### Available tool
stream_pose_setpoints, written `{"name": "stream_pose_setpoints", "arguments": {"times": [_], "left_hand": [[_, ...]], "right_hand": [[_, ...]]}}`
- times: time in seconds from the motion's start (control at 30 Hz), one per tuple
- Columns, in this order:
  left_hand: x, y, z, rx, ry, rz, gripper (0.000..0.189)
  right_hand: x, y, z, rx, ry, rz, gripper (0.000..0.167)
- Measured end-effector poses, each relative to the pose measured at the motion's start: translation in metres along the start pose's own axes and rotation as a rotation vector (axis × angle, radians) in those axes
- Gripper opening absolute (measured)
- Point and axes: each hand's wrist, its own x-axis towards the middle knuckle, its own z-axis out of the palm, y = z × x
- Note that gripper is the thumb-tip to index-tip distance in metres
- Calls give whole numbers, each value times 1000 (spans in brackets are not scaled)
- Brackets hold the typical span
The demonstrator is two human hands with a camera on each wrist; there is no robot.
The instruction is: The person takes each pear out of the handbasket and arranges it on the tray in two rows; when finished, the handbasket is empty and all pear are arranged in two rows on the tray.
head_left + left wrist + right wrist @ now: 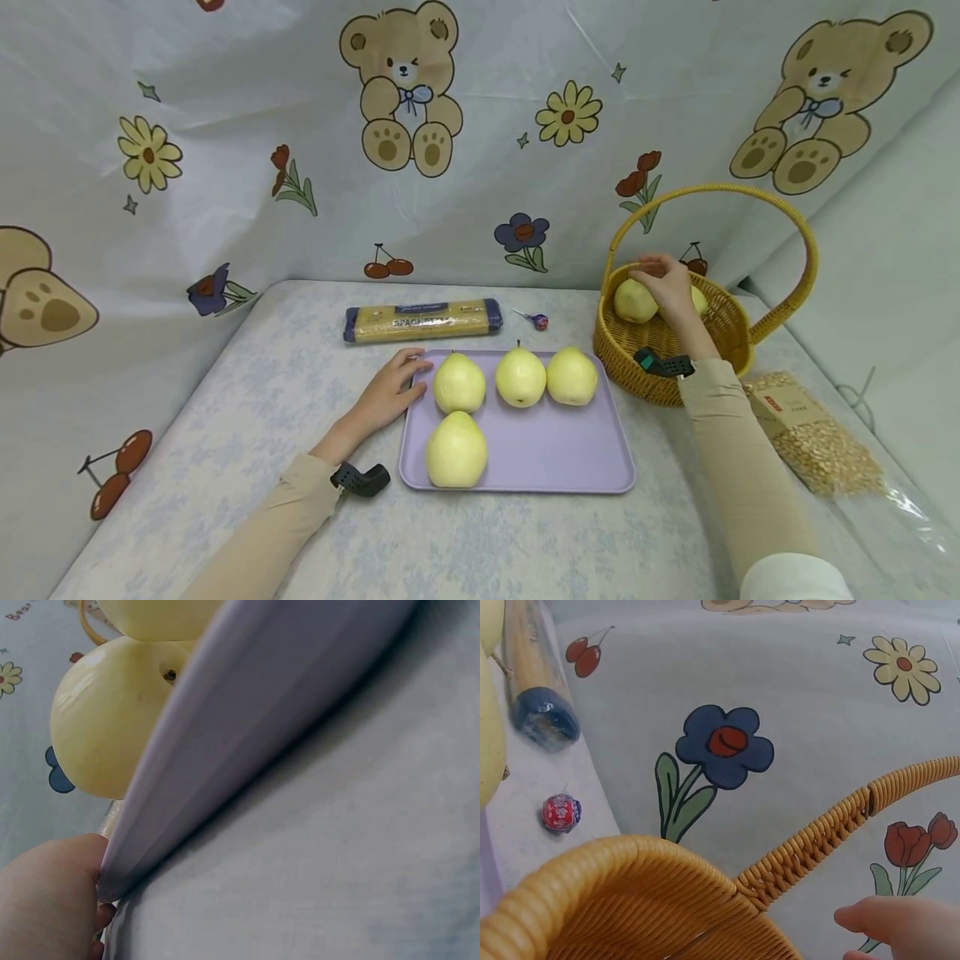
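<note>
My left hand [386, 390] rests at the left rim of a lilac tray [551, 454], its fingers and thumb touching the edge near the far corner. On the tray sit several yellow pears: one pear [459, 383] beside that hand, another pear [457, 450] nearer me, and two more along the far side. My right hand [667, 287] reaches into a yellow wicker basket [633, 367], just above a pear [636, 302]. Behind the hand a second pear [699, 301] is partly hidden. In the right wrist view, the fingers [885, 919] show nothing held between them.
A spaghetti packet [423, 321] lies behind the tray, with a lollipop [537, 320] to its right. The basket's tall handle [806, 250] arches over the opening. Right of my right sleeve lies a clear bag of grain-like pieces [821, 442]. A patterned cloth hangs at the back.
</note>
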Motion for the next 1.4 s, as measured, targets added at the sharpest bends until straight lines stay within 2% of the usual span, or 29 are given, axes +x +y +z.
{"name": "stream_pose_setpoints", "arguments": {"times": [0.43,0.67,0.97,1.23,1.4], "left_hand": [[-1,-1,-1,4,-7,2,35],[0,-2,-1,-3,-6,2,35],[0,0,-1,-8,-8,1,35],[0,0,0,-9,-7,2,35],[0,0,-1,-11,-7,2,35]], "right_hand": [[-2,0,-2,-16,-77,19,51],[1,1,-4,-96,-177,24,58],[2,6,-5,-147,-334,54,69],[3,9,-6,-225,-327,66,69],[2,9,-6,-212,-400,114,73]]}}
